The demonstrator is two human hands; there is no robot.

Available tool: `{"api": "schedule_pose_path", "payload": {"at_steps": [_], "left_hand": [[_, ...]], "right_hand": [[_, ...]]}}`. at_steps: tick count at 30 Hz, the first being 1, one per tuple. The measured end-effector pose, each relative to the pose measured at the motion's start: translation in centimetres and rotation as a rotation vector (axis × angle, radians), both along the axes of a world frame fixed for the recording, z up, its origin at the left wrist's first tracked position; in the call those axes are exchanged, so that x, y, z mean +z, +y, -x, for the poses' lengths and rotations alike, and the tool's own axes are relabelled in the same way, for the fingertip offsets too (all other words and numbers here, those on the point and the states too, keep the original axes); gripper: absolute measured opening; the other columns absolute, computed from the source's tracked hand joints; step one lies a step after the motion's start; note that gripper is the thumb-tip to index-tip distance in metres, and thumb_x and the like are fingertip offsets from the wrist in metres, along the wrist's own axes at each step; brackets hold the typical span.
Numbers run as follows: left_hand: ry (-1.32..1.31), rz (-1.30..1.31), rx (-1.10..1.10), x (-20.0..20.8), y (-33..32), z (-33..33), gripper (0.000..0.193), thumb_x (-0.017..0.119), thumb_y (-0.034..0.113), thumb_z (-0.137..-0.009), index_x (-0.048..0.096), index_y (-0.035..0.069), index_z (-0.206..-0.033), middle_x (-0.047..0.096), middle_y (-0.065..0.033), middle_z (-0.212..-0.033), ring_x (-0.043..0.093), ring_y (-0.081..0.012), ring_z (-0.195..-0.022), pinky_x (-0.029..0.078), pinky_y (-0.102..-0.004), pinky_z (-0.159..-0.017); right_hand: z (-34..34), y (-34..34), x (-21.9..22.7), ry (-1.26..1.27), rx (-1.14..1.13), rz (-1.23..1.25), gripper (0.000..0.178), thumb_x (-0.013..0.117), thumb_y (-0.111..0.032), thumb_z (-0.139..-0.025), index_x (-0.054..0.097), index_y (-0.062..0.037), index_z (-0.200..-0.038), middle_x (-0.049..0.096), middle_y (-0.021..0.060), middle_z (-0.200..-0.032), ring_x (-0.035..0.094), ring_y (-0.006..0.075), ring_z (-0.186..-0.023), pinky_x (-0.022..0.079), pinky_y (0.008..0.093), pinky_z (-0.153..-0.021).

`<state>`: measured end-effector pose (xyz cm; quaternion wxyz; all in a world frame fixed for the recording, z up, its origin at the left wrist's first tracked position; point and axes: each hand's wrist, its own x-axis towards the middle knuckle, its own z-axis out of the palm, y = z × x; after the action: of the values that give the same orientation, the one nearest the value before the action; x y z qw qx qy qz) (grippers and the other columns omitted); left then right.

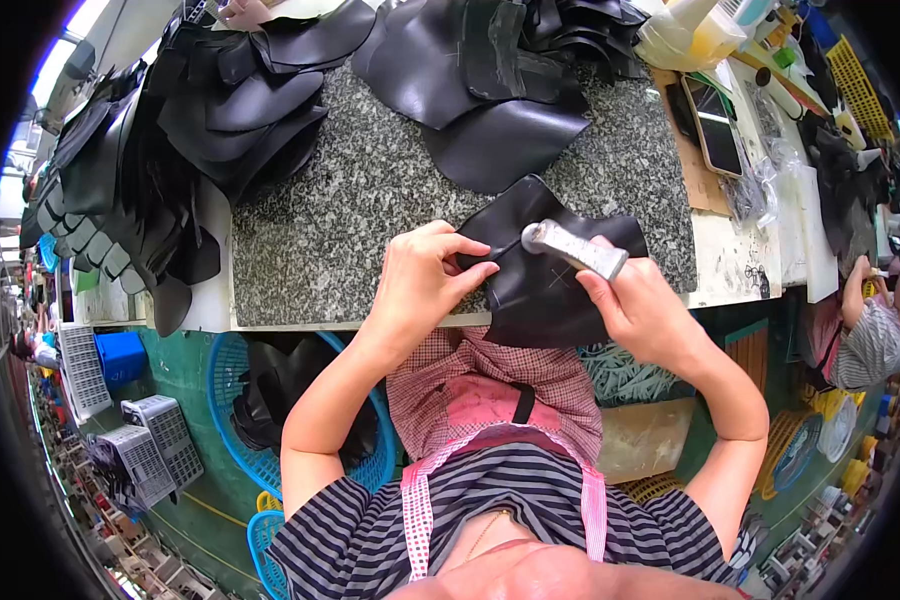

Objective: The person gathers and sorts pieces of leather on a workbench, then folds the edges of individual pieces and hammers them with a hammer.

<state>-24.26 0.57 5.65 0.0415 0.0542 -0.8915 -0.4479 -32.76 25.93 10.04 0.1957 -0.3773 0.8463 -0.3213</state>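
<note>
A dark, smooth piece that looks like black leather lies over the near edge of a speckled granite slab, with a pale cross mark on it. My left hand pinches this piece's left edge between thumb and fingers. In my right hand is a metal hammer, its round face over the piece near the left fingertips. Whether the face touches the leather I cannot tell. Most of the handle is hidden by the fist.
Stacked black leather pieces hang over the left side; more black pieces lie at the far middle. A phone rests at the right. Below the bench stands a blue basket. Another person sits at far right.
</note>
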Motion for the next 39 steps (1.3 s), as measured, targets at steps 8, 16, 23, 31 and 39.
{"api": "schedule_pose_path", "payload": {"at_steps": [8, 16, 23, 31, 39], "left_hand": [[-0.061, -0.015, -0.012, 0.6, -0.5, 0.5, 0.022, 0.087, 0.015, -0.079, 0.079, 0.002, -0.094, 0.068, -0.0092, -0.085, 0.068, -0.0191, -0.066, 0.056, -0.0323, -0.063], [0.048, -0.01, -0.029, 0.0, 0.0, -0.3, 0.021, 0.084, 0.011, -0.082, 0.076, 0.002, -0.099, 0.066, -0.0098, -0.087, 0.067, -0.0215, -0.07, 0.056, -0.0343, -0.065], [0.37, 0.28, -0.215, -1.4, -1.1, -0.6, 0.015, 0.075, 0.003, -0.086, 0.075, 0.006, -0.1, 0.059, -0.0109, -0.084, 0.063, -0.0296, -0.077, 0.052, -0.0396, -0.068], [0.1, 0.041, -0.155, -0.5, -2.0, 1.0, 0.017, 0.083, 0.002, -0.081, 0.08, 0.004, -0.098, 0.065, -0.0053, -0.077, 0.065, -0.0111, -0.065, 0.052, -0.0259, -0.06], [-0.035, 0.006, -0.191, 0.1, -2.5, 2.0, 0.021, 0.088, 0.009, -0.078, 0.08, 0.003, -0.096, 0.067, -0.0048, -0.074, 0.059, -0.0083, -0.06, 0.049, -0.0245, -0.057]], "right_hand": [[-0.6, -2.1, 0.3, -0.059, 0.079, -0.097, 0.016, 0.054, -0.009, -0.102, 0.048, 0.0017, -0.112, 0.064, 0.0276, -0.079, 0.065, 0.0494, -0.076, 0.049, 0.0549, -0.063], [-2.3, -1.4, -0.5, -0.037, -0.023, -0.078, 0.02, 0.054, -0.005, -0.097, 0.048, 0.0025, -0.115, 0.063, 0.0257, -0.074, 0.067, 0.0484, -0.074, 0.053, 0.0554, -0.065], [-2.2, -0.6, -2.5, -0.025, 0.058, 0.095, 0.054, 0.052, 0.001, -0.089, 0.054, 0.0, -0.143, 0.057, 0.0244, -0.105, 0.066, 0.0459, -0.075, 0.053, 0.0539, -0.064], [-2.0, -0.9, -2.4, -0.074, 0.0, 0.141, 0.036, 0.053, -0.003, -0.096, 0.059, 0.0027, -0.131, 0.059, 0.0251, -0.092, 0.065, 0.046, -0.074, 0.05, 0.0536, -0.062], [-1.0, -0.5, -1.7, -0.135, -0.031, 0.079, 0.017, 0.054, -0.014, -0.105, 0.054, 0.0026, -0.109, 0.06, 0.0237, -0.069, 0.064, 0.0471, -0.072, 0.047, 0.0528, -0.061]]}}
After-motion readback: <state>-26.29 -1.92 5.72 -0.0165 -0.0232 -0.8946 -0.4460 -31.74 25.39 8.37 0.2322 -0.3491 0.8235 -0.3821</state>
